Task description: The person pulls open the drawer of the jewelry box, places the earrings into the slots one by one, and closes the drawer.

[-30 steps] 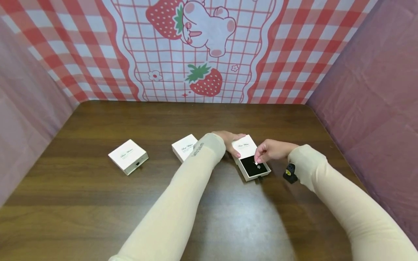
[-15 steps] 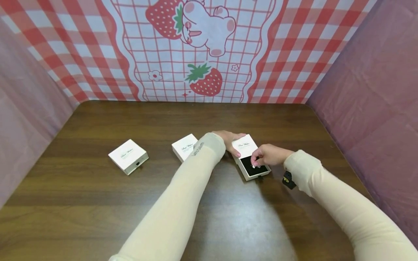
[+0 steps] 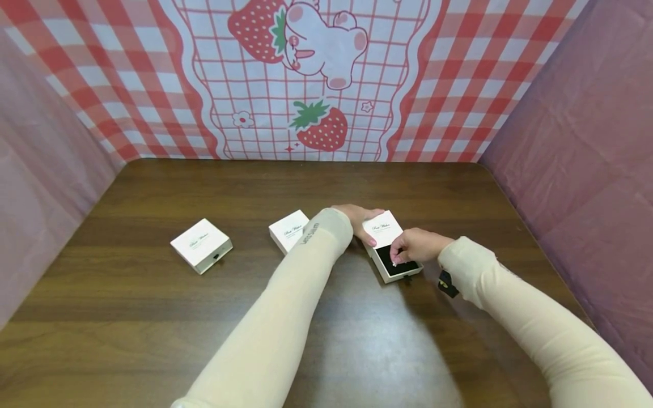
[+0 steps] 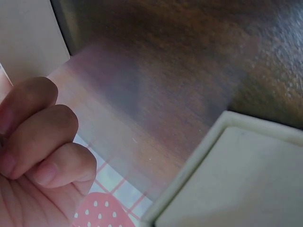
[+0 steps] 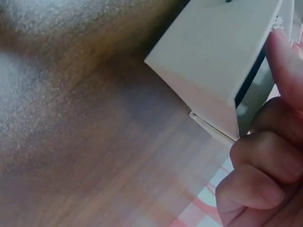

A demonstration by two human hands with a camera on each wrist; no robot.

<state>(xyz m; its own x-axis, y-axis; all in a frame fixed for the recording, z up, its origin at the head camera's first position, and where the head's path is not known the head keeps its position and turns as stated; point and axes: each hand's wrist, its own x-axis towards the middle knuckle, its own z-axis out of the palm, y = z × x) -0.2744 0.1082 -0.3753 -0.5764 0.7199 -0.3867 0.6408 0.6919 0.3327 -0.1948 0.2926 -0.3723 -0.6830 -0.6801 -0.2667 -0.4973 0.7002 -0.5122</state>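
In the head view, an open white jewelry box (image 3: 382,228) sits right of centre, its drawer (image 3: 390,277) pulled out toward me. A black pad (image 3: 385,259) lines the drawer. My left hand (image 3: 354,217) grips the box's sleeve from its left side, thumb near, fingertips at the far edge. Over the drawer, my right hand (image 3: 420,245) pinches a small shiny silver piece of jewelry (image 3: 394,264) between thumb and index finger, right at the pad. The right wrist view shows a silver flower shape (image 5: 277,21) at that fingertip, with the other fingers curled.
Another white box (image 3: 288,229) lies just left of my left hand, partly covered by the sleeve. A third closed box (image 3: 201,245) stands farther left on the brown wooden table (image 3: 127,294). A strawberry-patterned cloth (image 3: 321,130) hangs behind the table.
My right hand has moved left and slightly down over the drawer, bringing the silver jewelry lower against the black pad. My left hand and the boxes stay put.
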